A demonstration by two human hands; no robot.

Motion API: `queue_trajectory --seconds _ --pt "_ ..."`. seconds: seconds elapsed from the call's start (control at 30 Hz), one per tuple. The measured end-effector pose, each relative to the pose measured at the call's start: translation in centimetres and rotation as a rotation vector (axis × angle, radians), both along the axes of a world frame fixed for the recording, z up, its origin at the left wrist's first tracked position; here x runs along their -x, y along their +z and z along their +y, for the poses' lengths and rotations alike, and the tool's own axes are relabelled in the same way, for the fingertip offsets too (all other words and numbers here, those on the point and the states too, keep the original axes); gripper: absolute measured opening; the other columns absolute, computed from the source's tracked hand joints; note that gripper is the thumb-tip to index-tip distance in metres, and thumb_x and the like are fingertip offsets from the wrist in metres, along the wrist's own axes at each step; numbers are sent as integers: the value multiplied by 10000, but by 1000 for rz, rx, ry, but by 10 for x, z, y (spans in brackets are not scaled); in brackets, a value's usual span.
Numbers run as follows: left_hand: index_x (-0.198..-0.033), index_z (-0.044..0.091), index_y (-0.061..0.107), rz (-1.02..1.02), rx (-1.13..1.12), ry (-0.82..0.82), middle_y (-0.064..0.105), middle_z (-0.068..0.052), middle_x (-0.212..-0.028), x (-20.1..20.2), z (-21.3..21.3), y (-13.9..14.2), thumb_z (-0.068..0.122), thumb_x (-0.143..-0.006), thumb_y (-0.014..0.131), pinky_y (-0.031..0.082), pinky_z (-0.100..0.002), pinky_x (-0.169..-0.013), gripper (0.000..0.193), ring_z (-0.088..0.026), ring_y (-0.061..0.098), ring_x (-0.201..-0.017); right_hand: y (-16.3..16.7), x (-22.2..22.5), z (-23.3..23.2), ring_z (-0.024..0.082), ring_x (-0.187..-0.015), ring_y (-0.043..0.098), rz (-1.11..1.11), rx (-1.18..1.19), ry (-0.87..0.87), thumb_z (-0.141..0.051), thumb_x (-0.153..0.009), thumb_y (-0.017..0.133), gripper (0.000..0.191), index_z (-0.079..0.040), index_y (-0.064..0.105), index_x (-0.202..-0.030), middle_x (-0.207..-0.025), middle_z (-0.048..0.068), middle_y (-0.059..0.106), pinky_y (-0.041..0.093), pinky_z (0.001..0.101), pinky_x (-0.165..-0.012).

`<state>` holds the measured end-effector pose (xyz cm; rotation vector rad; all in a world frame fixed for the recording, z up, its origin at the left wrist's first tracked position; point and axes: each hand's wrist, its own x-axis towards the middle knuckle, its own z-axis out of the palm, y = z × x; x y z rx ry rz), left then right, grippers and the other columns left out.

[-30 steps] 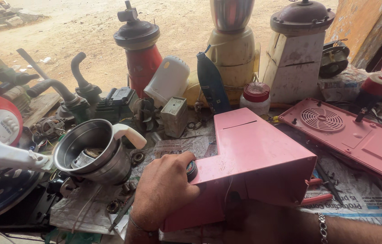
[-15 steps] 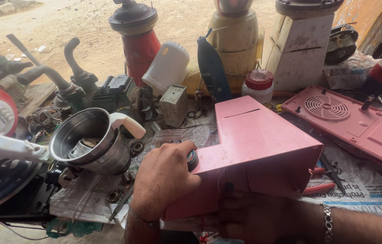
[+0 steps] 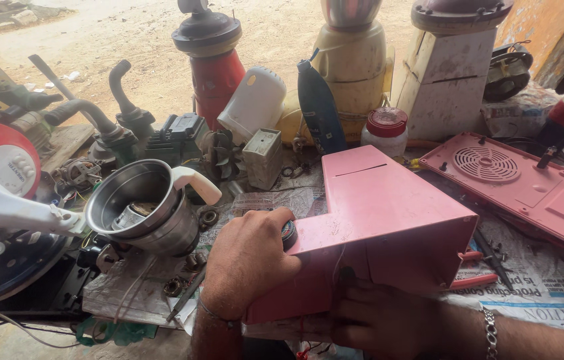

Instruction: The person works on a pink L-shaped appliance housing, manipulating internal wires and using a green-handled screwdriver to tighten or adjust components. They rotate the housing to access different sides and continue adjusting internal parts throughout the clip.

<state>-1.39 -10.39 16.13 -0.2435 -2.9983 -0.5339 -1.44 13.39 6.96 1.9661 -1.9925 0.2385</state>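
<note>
The pink appliance housing (image 3: 382, 220) lies tilted at centre frame on a newspaper-covered bench (image 3: 542, 280), its open end facing the lower edge of the frame. The left hand (image 3: 249, 263) is curled closed around a dark round knob (image 3: 289, 235) on the housing's left face, fingers wrapped over it. The right hand (image 3: 382, 320) sits at lower centre, pressed against the underside of the housing; its fingers reach into the opening, but whether they grip an edge or merely brace it cannot be told. A steel mixer jar with a white handle (image 3: 145, 207) lies on its side just left of the left hand. A matching pink base plate with a round vent grille (image 3: 529, 183) lies at right, apart from the housing. Red-handled pliers (image 3: 475, 267) lie partly under the housing's right edge. Hazards, as judged from this position: the housing rests on one edge only, so force applied at the knob could rotate it off the right hand and onto the pliers. Fingers inside the opening are exposed to sheet edges and any internal wiring. Loose small parts (image 3: 175, 285) at lower left sit near the left wrist; a sideways slip could scatter them or knock the steel jar.
</note>
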Motion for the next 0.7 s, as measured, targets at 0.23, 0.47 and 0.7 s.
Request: queue_trajectory --seconds 0.23,0.47,0.7 --pt "-1000 103 736 71 -32 -24 751 -170 -854 1 0 -2 173 -611 777 566 -493 -802 398 -371 732 -854 10 3 -20 312 -1131 627 -507 -564 -209 -316 -1139 379 445 -183 515 -1541 -1185 161 676 470 447 -1012" --pt "-988 96 743 -30 30 16 752 -159 -877 1 -1 2 189 -648 779 581 -469 -833 354 -344 742 -873 15 0 -5 331 -1143 654 -88 102 51 -239 -882 601 546 -76 559 -1402 -1210 147 661 485 505 -1033" --pt "-1077 115 734 -41 -6 15 757 -149 -879 2 2 1 179 -649 764 588 -451 -839 434 -316 764 -842 -4 3 -10 303 -1044 661 -398 -363 -279 -317 -1010 569 439 -279 646 -1441 -1117 101 665 499 453 -917"
